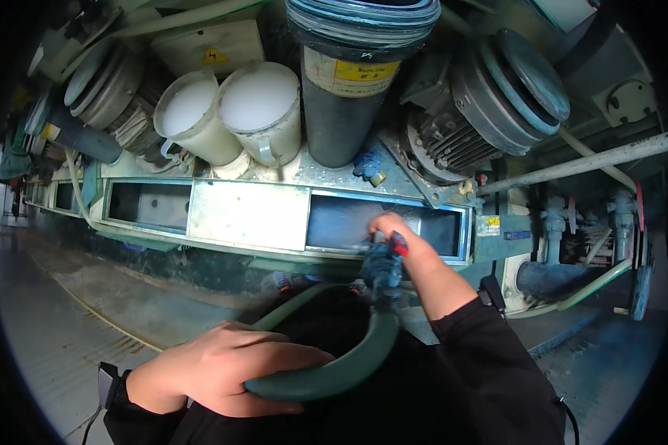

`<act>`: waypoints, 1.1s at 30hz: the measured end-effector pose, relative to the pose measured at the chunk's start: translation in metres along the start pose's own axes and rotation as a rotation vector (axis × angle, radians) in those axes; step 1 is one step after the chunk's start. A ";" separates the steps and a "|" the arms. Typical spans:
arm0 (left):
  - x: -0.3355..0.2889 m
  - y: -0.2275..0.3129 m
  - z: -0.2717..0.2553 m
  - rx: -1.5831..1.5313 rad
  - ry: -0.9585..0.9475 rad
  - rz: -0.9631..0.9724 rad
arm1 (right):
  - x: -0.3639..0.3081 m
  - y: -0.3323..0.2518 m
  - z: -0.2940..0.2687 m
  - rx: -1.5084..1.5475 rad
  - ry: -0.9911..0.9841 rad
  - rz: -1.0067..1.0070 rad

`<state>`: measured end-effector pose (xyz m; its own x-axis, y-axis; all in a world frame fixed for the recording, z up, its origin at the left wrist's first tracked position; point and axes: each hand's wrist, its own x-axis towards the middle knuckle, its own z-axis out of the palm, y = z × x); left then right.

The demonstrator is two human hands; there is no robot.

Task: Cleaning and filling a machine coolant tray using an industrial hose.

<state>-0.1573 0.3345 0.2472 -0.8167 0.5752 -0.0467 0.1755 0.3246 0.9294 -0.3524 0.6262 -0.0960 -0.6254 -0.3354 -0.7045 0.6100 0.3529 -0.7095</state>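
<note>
My left hand (pixel 226 363) is wrapped round a thick green hose (pixel 341 377), low in front of my body. The hose bends upward to a worn blue valve fitting (pixel 382 265) with a red handle (pixel 400 244). My right hand (pixel 399 231) is closed at the upper end of this fitting, its fingers partly hidden. Both stand over the near edge of an open rectangular trough (pixel 464 236) in a long machine bed. A pale blur, perhaps water spray, shows in the trough left of my right hand.
Two white jugs (pixel 288 132) with white contents stand behind the trough, beside a tall dark cylinder (pixel 334 122). A motor (pixel 460 122) sits at the right, near a slanting pipe (pixel 579 165). A pale cover panel (pixel 249 215) adjoins the trough. A blue fitting (pixel 367 165) lies behind it.
</note>
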 end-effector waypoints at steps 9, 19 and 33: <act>-0.024 -0.014 0.007 -0.062 -0.027 -0.181 | 0.041 0.023 0.009 0.078 0.288 0.070; -0.064 -0.044 0.016 0.074 0.257 -0.419 | -0.037 -0.057 0.054 -0.117 -0.096 -0.101; -0.048 -0.052 0.040 0.176 0.181 -0.380 | -0.079 -0.064 0.040 -0.624 -0.360 -0.735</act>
<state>-0.1055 0.3201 0.1860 -0.9213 0.2554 -0.2933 -0.0773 0.6190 0.7816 -0.3225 0.5956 0.0047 -0.4966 -0.8574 -0.1353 -0.2908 0.3112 -0.9048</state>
